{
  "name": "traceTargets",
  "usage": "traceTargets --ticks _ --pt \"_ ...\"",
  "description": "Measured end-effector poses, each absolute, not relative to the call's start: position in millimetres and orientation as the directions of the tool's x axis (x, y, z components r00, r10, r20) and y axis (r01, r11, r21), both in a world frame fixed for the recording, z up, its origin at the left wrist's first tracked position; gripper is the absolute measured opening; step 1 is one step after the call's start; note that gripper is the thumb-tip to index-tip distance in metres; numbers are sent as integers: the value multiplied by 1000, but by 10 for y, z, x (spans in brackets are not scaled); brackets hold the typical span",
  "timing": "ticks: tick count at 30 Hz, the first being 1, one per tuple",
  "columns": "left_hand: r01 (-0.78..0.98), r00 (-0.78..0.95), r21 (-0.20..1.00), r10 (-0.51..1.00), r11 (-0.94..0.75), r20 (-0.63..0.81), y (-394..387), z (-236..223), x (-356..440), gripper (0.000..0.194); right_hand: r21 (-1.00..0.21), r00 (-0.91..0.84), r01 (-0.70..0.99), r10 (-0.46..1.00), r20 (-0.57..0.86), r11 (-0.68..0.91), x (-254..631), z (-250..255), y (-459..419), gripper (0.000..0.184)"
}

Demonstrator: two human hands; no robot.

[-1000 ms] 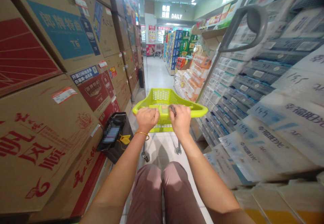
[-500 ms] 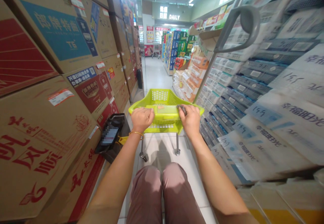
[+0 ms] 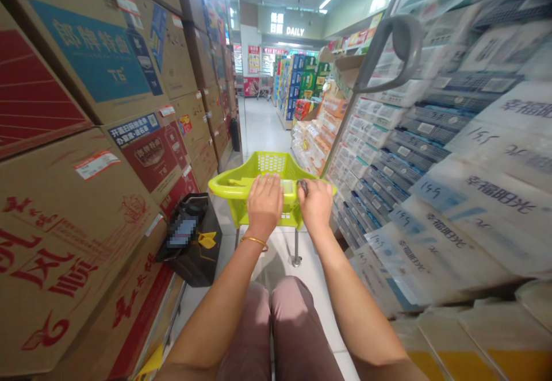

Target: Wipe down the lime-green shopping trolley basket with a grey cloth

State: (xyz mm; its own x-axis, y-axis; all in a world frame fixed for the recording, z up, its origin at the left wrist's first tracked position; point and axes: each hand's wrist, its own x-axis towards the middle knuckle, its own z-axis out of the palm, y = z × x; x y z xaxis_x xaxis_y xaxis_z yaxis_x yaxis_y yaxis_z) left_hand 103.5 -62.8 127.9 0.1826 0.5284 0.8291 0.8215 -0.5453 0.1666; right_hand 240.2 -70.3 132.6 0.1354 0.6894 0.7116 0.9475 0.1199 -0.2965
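A yellow-green plastic shopping cart [image 3: 218,188] with perforated basket walls stands in front of my knees. My left hand [image 3: 265,200], a gold bangle at its wrist, lies across the middle of the cart's handle, its fingers bent forward over the bar. My right hand [image 3: 317,204] is closed around the handle's right part. Beside its thumb sits a small dark patterned thing [image 3: 303,185], too small to name. A clear label panel [image 3: 286,187] shows on the handle between my hands. The basket's floor is mostly hidden by the handle and my hands.
Stacked cardboard cartons [image 3: 77,191] wall the left side. A black bag [image 3: 194,254] stands on the floor beside them. White packaged paper goods [image 3: 448,220] are piled on the right, near a grey loop-shaped handle [image 3: 409,53] on a pole. A tiled aisle [image 3: 267,122] runs ahead.
My left hand has shifted right, from the handle's left end to its middle. The cart sits slightly further left in view, and more of the black bag shows.
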Motion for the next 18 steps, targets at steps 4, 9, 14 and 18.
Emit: traceTargets --ticks 4,9,14,18 --pt "781 196 234 583 -579 789 -581 1304 1266 35 -314 141 941 702 698 124 2203 1305 -757 30" --pt "763 241 193 549 -617 801 -504 1236 1137 35 -302 66 925 685 725 231 2129 1248 -782 30" --pt "728 288 125 467 -674 836 -438 1171 1033 32 -267 12 921 664 748 284 2242 1233 -770 29" --pt "708 311 111 450 -697 837 -387 1127 1032 27 -264 47 932 640 767 249 2409 1244 -755 26"
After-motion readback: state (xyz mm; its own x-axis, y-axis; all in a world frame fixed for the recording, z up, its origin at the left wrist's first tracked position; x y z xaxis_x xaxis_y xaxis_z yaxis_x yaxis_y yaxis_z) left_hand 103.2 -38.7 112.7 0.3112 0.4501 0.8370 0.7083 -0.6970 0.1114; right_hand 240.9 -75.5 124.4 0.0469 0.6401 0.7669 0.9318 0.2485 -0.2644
